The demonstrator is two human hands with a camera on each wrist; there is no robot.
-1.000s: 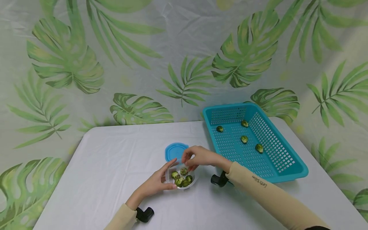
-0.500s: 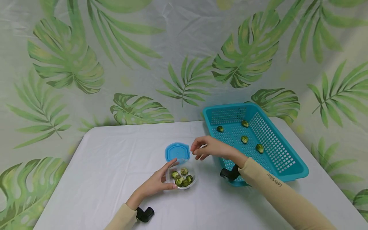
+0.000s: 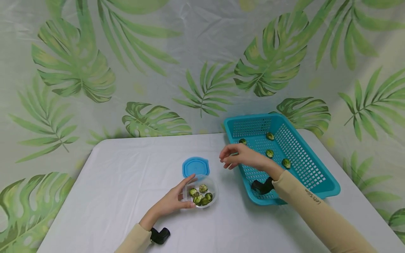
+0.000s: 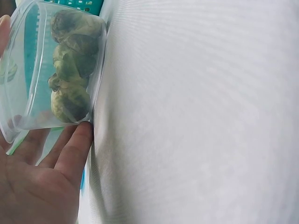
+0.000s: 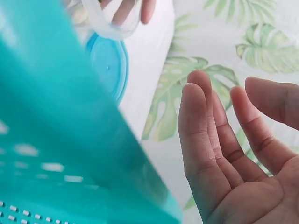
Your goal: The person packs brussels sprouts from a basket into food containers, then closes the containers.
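Clear plastic tub [image 3: 213,186] holding Brussels sprouts [image 3: 203,188] sits on white cloth [image 3: 126,175], the left hand [image 3: 172,200] gripping its side; light pressure should keep it steady, while the right hand [image 3: 242,156], fingers loosely bent and holding nothing, should avoid bumping the teal basket [image 3: 330,189]

A white cloth [image 3: 126,175] covers the worktop [image 3: 101,214], its far corners rounded, its surface faintly creased; seen closely in the left wrist view, it shows a fine, ribbed weave. Behind it and along both sides hangs a pale grey-white backdrop [image 3: 152,84] printed with green foliage. Broad, split leaves [image 3: 269,66] alternate with slender, feathery fronds [image 3: 202,96], and a few soft yellow blotches [image 3: 248,4] sit among them. Wrinkles run through the upper middle of the backdrop, and its upper right part looks brighter.
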